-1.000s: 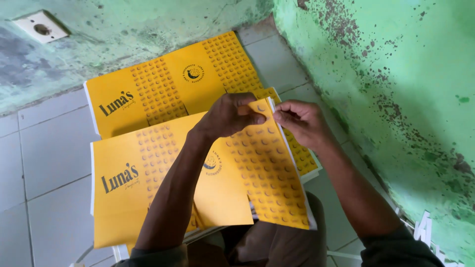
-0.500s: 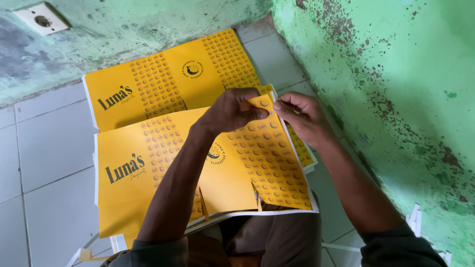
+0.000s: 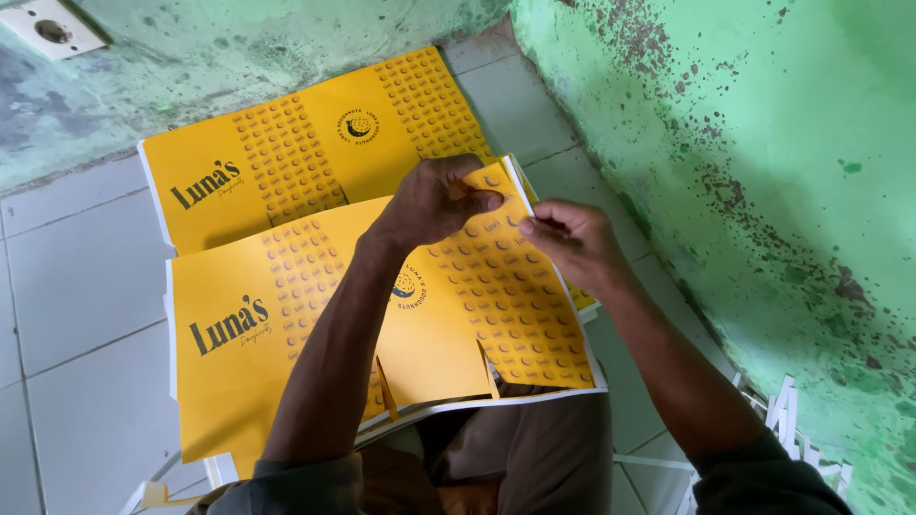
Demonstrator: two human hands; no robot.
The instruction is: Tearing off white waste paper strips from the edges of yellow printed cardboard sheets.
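On our lap lies a yellow printed sheet point(image 3: 286, 334); our left hand point(image 3: 434, 200) has its grip clamped on its far corner, our right hand point(image 3: 568, 238) pinching just beside. Beyond, another yellow sheet point(image 3: 286, 153) lies on the tiled floor point(image 3: 67, 286).

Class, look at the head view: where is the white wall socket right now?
The white wall socket sits in the top left corner of the head view, on the green wall, above the far yellow printed sheet lying on the tiled floor.
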